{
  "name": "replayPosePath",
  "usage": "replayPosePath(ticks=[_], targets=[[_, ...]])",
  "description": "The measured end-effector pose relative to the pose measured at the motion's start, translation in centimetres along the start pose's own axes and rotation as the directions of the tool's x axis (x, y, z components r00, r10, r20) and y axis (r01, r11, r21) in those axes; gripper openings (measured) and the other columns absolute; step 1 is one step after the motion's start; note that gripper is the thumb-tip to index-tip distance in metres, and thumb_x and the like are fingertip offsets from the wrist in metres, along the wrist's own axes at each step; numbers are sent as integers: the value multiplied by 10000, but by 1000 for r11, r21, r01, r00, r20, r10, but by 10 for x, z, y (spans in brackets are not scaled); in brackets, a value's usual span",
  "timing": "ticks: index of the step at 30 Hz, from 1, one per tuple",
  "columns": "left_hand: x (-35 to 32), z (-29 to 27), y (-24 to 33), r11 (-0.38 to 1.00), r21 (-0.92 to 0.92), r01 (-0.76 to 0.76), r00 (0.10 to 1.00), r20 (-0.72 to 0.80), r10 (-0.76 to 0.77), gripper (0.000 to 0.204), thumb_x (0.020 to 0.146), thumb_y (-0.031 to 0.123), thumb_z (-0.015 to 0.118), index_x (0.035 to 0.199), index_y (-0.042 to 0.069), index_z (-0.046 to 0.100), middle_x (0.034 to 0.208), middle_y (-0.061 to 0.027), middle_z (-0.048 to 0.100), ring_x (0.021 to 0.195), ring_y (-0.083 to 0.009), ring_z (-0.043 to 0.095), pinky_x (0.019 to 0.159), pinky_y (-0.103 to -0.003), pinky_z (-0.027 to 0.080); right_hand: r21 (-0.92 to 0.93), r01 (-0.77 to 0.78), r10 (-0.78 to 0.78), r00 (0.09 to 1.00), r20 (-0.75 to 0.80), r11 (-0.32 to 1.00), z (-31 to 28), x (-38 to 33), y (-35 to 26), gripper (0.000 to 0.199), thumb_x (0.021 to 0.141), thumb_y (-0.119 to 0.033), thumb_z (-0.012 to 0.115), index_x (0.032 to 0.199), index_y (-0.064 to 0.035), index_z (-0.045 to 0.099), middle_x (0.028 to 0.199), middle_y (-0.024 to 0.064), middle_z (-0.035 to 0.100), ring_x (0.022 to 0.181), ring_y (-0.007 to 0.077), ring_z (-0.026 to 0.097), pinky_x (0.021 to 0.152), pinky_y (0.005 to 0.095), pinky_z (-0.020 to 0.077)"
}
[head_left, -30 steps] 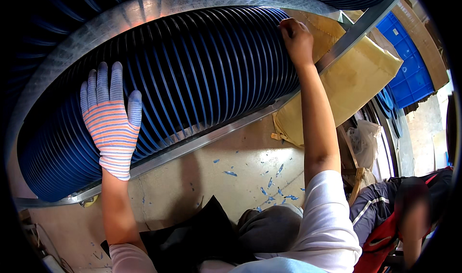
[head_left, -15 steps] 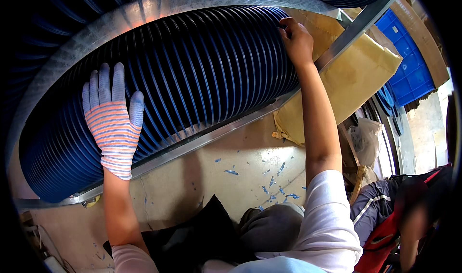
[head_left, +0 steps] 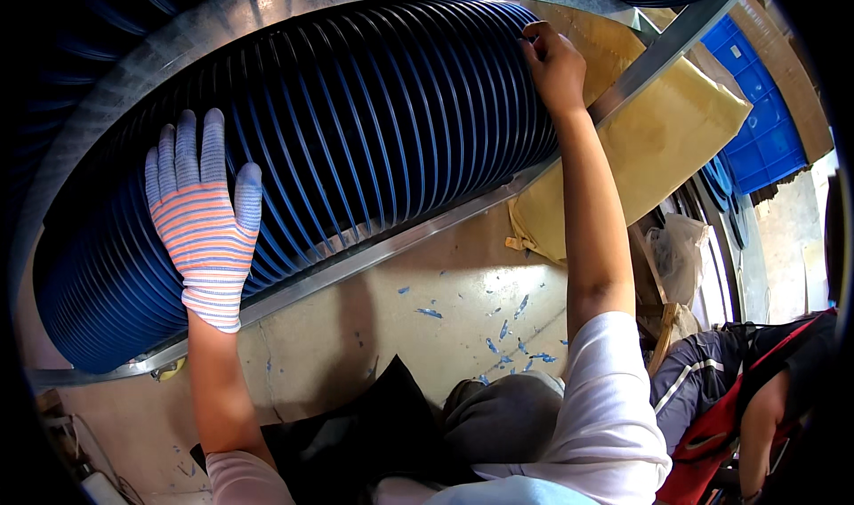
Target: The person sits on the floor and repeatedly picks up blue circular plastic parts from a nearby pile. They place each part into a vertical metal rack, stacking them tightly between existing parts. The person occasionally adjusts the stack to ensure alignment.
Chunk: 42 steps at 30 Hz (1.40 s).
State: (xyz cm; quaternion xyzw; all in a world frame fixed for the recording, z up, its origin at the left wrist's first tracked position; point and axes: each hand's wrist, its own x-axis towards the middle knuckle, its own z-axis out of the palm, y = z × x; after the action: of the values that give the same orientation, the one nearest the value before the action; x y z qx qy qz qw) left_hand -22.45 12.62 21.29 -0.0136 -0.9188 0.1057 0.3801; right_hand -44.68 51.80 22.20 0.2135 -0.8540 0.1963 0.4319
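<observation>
A large black-and-blue ribbed hose lies in a long curve across the metal frame before me. My left hand, in a white, orange and blue striped glove, rests flat on its left part, fingers stretched out and thumb apart. At the hose's far right end is my bare right hand, its fingers bent in and pinched together against the edge. Whatever may be between those fingertips is too small to make out.
Along the hose's near side runs a metal rail; a wide curved metal band arches behind it. Yellow wrapping lies at right, near a blue crate. Blue scraps litter the floor. Another person is at lower right.
Both hands keep their places on the hose. The fingers of my right hand have drawn in a little more at the hose's end. The view has shifted slightly.
</observation>
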Motion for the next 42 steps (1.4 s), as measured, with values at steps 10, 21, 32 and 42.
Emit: replayPosePath(ticks=[10,21,32,42], targets=[[0,2,1,1000,11,3,1000,12,-3,572,978,446,427,1421,87,472,1452,-203,457,1349,-401,400,1142,-518,271,32,-2,3,999,-38,999,1,-2,0,152,856,-218,706,926,-106,630,718,84,612,652,245,613,610,361,483],[-1,5,1,1000,5,5,1000,3,-5,569,973,437,434,1415,82,478,1453,-206,456,1352,-405,398,1141,-518,274,27,25,-23,995,-95,999,3,-5,6,141,850,-208,716,921,-108,647,723,73,623,646,231,620,606,350,480],[0,2,1,1000,11,2,1000,8,-3,570,971,428,440,1414,72,474,1445,-217,457,1344,-411,400,1142,-519,269,41,-12,15,996,-86,999,3,-6,2,130,828,-194,727,861,-104,639,720,85,627,699,271,625,631,377,492],[-2,4,0,1000,-12,3,1000,7,-3,572,971,428,441,1422,76,465,1450,-216,450,1351,-411,388,1149,-521,254,70,-39,44,996,-73,997,0,-11,-1,131,836,-158,732,886,-81,639,757,78,629,661,204,623,628,315,491]])
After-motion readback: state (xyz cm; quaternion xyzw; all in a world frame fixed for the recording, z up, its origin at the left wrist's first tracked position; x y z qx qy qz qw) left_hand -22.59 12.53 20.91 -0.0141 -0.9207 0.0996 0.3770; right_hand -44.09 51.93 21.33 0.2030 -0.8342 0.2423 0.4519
